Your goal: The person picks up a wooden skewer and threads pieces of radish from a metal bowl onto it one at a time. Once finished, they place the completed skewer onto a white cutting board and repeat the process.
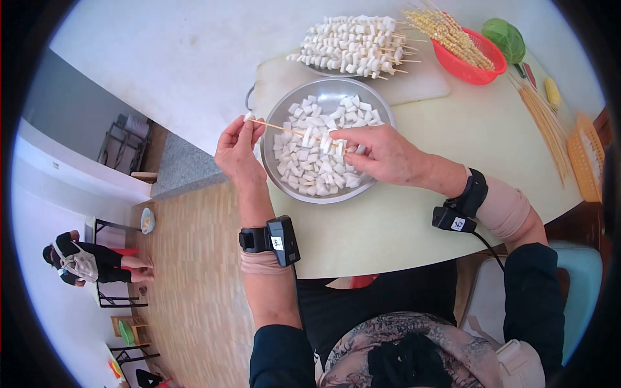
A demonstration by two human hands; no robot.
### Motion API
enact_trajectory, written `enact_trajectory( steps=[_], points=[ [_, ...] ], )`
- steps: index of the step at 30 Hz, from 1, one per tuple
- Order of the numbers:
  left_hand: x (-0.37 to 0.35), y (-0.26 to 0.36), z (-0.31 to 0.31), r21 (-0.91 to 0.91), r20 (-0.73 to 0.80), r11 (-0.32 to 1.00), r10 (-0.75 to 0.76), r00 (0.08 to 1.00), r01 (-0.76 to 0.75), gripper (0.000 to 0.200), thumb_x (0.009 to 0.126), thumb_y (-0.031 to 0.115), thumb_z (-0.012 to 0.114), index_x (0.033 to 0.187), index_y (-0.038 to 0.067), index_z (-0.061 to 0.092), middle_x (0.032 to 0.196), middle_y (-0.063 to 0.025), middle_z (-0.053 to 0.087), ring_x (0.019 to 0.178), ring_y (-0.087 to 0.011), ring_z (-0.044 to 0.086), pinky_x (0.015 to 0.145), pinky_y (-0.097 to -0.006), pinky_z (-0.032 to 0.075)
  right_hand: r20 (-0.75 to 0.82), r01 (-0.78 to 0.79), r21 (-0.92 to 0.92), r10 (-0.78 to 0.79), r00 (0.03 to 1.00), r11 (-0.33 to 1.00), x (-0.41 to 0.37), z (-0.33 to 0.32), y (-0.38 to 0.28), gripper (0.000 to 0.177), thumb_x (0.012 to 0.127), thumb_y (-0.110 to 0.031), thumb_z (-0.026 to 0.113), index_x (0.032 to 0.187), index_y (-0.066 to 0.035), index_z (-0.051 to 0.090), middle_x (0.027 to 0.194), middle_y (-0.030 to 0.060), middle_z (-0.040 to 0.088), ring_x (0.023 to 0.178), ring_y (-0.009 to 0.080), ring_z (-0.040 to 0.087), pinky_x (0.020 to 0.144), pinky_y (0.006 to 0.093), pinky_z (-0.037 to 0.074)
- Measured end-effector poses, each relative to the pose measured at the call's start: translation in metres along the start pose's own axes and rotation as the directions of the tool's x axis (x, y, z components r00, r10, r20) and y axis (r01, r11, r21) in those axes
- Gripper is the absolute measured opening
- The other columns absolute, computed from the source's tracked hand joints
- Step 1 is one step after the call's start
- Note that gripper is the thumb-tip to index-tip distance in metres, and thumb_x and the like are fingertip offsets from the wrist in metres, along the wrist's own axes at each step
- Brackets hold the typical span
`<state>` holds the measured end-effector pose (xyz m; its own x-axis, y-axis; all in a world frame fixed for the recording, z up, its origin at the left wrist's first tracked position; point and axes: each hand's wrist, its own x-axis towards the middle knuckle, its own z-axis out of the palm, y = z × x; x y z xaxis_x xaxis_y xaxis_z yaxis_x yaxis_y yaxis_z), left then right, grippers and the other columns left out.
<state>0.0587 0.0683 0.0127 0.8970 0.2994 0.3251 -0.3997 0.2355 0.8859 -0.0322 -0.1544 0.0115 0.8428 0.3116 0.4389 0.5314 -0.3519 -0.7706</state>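
A wooden skewer (277,127) runs between my two hands above a steel bowl (323,198) of white chunks (304,167). My left hand (242,147) pinches a white piece at the skewer's left tip. Several white pieces (317,138) are threaded near the skewer's right part. My right hand (385,154) is closed around that end, fingers against the threaded pieces. Behind the bowl, finished-looking skewers of white pieces (352,46) are piled on a plate.
A cutting board (420,87) lies under the plate. At the back right are a red basket (475,74) with skewers, a cabbage (503,40), bare sticks (540,119), corn (552,93) and an orange basket (585,158). Another person (97,260) stands far left.
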Motion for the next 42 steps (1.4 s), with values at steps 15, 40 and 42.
enact_trajectory(
  steps=[15, 40, 42],
  points=[
    [-0.001, -0.007, -0.003, 0.363, 0.085, 0.862, 0.346, 0.934, -0.353, 0.013, 0.080, -0.003, 0.060, 0.093, -0.005, 0.061, 0.080, -0.0114, 0.064, 0.072, -0.0147, 0.063, 0.067, -0.0247, 0.053, 0.059, -0.007, -0.041, 0.010, 0.998, 0.999, -0.002, 0.004, -0.001, 0.036, 0.079, -0.004, 0.054, 0.115, 0.000, 0.053, 0.081, 0.0150, 0.061, 0.070, 0.0212, 0.061, 0.065, 0.0300, 0.048],
    [0.003, -0.003, -0.013, 0.451, 0.178, 0.825, 0.291, 0.940, -0.341, 0.016, 0.083, 0.001, 0.059, 0.097, -0.006, 0.060, 0.087, -0.0133, 0.064, 0.078, -0.0157, 0.062, 0.073, -0.0249, 0.052, 0.000, 0.105, 0.104, -0.106, 0.994, 0.989, 0.000, 0.021, 0.016, 0.035, 0.077, -0.006, 0.051, 0.111, 0.002, 0.051, 0.083, 0.0237, 0.058, 0.079, 0.0369, 0.060, 0.069, 0.0399, 0.047],
    [0.003, -0.006, -0.010, 0.382, 0.159, 0.856, 0.309, 0.937, -0.348, 0.015, 0.081, 0.000, 0.060, 0.095, -0.007, 0.061, 0.086, -0.0127, 0.064, 0.075, -0.0165, 0.063, 0.072, -0.0255, 0.052, 0.026, 0.103, 0.038, -0.104, 0.994, 0.994, -0.002, 0.015, 0.011, 0.037, 0.079, -0.005, 0.051, 0.116, 0.001, 0.049, 0.090, 0.0235, 0.058, 0.084, 0.0364, 0.059, 0.073, 0.0396, 0.047]
  ],
)
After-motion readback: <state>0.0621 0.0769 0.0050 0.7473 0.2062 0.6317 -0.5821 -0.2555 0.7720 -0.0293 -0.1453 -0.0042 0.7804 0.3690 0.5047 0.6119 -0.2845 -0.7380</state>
